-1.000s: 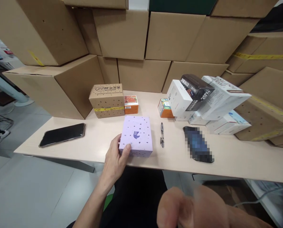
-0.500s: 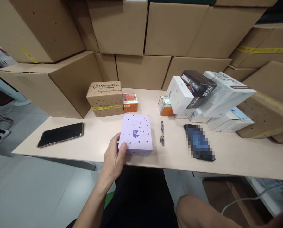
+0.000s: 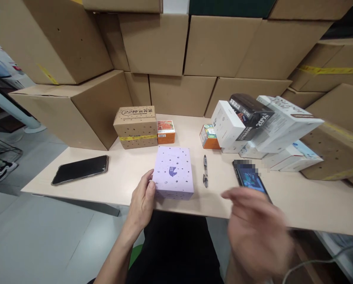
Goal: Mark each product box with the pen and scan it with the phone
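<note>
Showing purple emblem [image 3: 173,171], lilac box [image 3: 173,182], dark-speckled

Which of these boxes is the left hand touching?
The purple box, the left hand at its left side. Only it is purple and at the table's front edge; the brown "22" box and orange box beside it stand farther back.

This looks like a stockroom or storage corner: large plain brown cardboard cartons [image 3: 224,45] stand stacked like a wall behind a narrow, pale wood-look counter [image 3: 126,171], printed white cardboard product boxes [image 3: 289,128] crowd its right side, and grey square tiles [image 3: 61,232] cover the floor.
</note>
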The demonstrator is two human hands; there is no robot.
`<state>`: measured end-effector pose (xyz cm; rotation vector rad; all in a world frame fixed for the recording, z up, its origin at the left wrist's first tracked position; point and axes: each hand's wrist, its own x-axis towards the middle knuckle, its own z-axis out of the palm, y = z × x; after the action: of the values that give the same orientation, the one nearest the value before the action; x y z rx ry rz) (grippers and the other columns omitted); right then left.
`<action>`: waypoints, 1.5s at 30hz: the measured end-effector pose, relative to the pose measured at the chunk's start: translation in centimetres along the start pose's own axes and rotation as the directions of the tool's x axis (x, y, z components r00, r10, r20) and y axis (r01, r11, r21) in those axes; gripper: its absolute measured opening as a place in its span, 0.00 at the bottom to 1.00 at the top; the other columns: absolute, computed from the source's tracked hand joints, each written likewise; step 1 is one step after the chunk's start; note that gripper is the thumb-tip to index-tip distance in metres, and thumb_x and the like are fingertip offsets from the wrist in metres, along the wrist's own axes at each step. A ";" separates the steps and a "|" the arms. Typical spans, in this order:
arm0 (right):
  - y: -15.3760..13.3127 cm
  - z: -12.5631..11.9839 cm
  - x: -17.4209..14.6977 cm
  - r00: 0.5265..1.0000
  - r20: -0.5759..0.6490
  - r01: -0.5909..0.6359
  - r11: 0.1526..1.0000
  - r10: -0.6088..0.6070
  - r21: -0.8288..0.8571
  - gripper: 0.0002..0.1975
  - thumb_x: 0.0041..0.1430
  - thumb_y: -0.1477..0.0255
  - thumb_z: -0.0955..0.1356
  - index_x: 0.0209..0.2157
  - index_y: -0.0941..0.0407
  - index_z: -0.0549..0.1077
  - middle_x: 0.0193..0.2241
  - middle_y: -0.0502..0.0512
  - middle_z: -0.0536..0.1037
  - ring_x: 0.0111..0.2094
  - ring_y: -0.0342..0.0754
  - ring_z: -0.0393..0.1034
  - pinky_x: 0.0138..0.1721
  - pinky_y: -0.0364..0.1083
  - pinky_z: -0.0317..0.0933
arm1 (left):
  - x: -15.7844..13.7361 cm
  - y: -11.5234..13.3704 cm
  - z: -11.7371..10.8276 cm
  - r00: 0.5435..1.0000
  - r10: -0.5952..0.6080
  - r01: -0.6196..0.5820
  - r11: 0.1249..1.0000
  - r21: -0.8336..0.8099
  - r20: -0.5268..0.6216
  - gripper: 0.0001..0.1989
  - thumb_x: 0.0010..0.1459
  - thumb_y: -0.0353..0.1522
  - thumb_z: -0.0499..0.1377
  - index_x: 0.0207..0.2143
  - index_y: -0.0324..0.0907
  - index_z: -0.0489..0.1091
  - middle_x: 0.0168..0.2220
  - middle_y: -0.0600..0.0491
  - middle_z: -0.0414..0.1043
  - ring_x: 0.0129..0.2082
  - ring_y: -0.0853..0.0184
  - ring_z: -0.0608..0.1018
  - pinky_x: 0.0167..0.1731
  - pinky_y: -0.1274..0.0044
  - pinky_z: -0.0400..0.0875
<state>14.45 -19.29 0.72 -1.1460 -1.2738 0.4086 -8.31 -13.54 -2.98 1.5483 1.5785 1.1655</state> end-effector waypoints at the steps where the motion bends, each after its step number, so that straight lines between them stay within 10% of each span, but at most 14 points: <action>1: 1.4 1.2 0.4 0.998 0.046 -0.036 0.999 0.037 -0.012 0.16 0.68 0.64 0.61 0.52 0.50 0.72 0.50 0.59 0.74 0.49 0.56 0.72 0.49 0.59 0.67 | -0.1 -0.1 0.0 1.000 0.008 -0.008 1.000 -0.007 0.002 0.27 0.68 0.48 0.44 0.60 0.44 0.64 0.60 0.46 0.68 0.61 0.55 0.69 0.60 0.61 0.63; 7: 5.6 5.3 -0.7 0.929 0.362 -0.047 0.996 0.073 -0.079 0.23 0.67 0.64 0.63 0.62 0.49 0.62 0.60 0.60 0.68 0.59 0.55 0.64 0.58 0.58 0.63 | -0.5 -0.4 0.9 0.997 0.082 -0.082 0.996 -0.036 -0.010 0.26 0.69 0.46 0.44 0.64 0.48 0.61 0.63 0.49 0.65 0.63 0.57 0.66 0.62 0.61 0.60; 16: 6.1 5.4 -1.6 0.924 0.276 -0.299 0.950 0.264 0.092 0.18 0.68 0.61 0.62 0.56 0.52 0.63 0.54 0.60 0.73 0.52 0.51 0.71 0.48 0.51 0.71 | -1.4 2.5 2.0 0.958 0.282 -0.278 0.957 0.081 -0.046 0.24 0.67 0.42 0.51 0.64 0.52 0.60 0.60 0.45 0.55 0.63 0.55 0.62 0.59 0.59 0.66; 24: 6.7 3.3 -1.1 0.961 0.218 -0.124 0.972 0.167 -0.197 0.16 0.69 0.64 0.61 0.54 0.52 0.70 0.57 0.60 0.69 0.60 0.53 0.62 0.62 0.60 0.58 | -1.2 2.7 3.5 0.883 0.458 -0.456 0.889 0.050 -0.100 0.18 0.68 0.31 0.52 0.59 0.49 0.66 0.63 0.46 0.61 0.64 0.58 0.66 0.62 0.61 0.64; 34: 5.7 2.6 -0.5 0.908 0.273 -0.329 0.944 0.318 -0.006 0.24 0.70 0.57 0.58 0.62 0.52 0.65 0.59 0.60 0.71 0.59 0.54 0.67 0.58 0.54 0.64 | -2.3 0.1 5.7 0.965 0.230 -0.257 0.919 -0.298 -0.124 0.24 0.69 0.35 0.51 0.65 0.52 0.56 0.64 0.47 0.64 0.62 0.59 0.70 0.59 0.65 0.69; 40: 5.1 2.8 -0.1 0.902 0.296 -0.330 0.944 0.316 -0.001 0.34 0.67 0.51 0.58 0.69 0.51 0.53 0.57 0.62 0.73 0.55 0.58 0.71 0.53 0.56 0.68 | -2.2 0.5 5.3 0.947 0.315 -0.321 0.919 -0.229 -0.062 0.21 0.69 0.36 0.50 0.63 0.47 0.61 0.63 0.46 0.63 0.64 0.57 0.66 0.63 0.59 0.62; 45: 5.0 4.4 -0.4 0.910 0.266 -0.336 0.942 0.318 0.023 0.29 0.69 0.56 0.58 0.67 0.49 0.56 0.66 0.56 0.61 0.67 0.55 0.55 0.64 0.58 0.56 | -2.2 1.5 4.5 0.857 0.499 -0.496 0.866 0.057 -0.128 0.27 0.65 0.31 0.55 0.65 0.46 0.57 0.63 0.43 0.62 0.63 0.56 0.65 0.61 0.58 0.65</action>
<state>12.03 -15.55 -4.22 -1.2816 -1.2801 0.8710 -3.41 -15.07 -3.73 2.0027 1.3056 1.5651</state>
